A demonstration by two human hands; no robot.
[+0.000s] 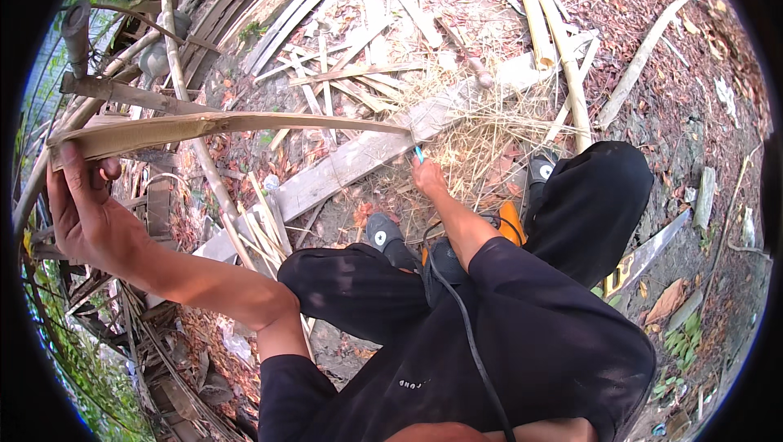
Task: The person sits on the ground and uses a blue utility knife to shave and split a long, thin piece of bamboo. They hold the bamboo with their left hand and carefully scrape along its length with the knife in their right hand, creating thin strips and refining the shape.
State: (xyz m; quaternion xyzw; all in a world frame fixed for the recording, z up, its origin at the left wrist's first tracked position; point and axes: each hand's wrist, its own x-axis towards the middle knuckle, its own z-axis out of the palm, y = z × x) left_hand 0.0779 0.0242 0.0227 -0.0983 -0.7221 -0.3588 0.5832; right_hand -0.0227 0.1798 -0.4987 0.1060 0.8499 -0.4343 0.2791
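Tan wood stretches across the left side: it's the strip [245,122], and the 2 hands are well apart, 1 near each end. Left hand [98,222] has it by the broad end, fingers closed round the edge, out at the far left. Right hand [430,177] is shut tight on a blue-handled tool [418,153], just beside the strip's narrow tip; whether the tool touches wood, I can't tell.

Now look at the clutter! Beneath the strip, a grey plank [326,179] runs diagonally over the ground, and straw [481,128] spills across it, just beyond the right hand. A rounded wooden handle [481,77] pokes out behind that. Loose slats [355,73] lie crisscrossed past the middle of the strip, and at the left a pole [173,50] slants down behind it, crowding that side.

Over to the right, 2 bamboo lengths [534,16] lie nearly side by side, with a bare branch [644,60] farther out. Down by the knee sits a saw [648,253], yellow at the grip. Something orange [511,222] shows between the 2 legs, partly hidden, and a dark cord [473,336] trails down over the shirt.
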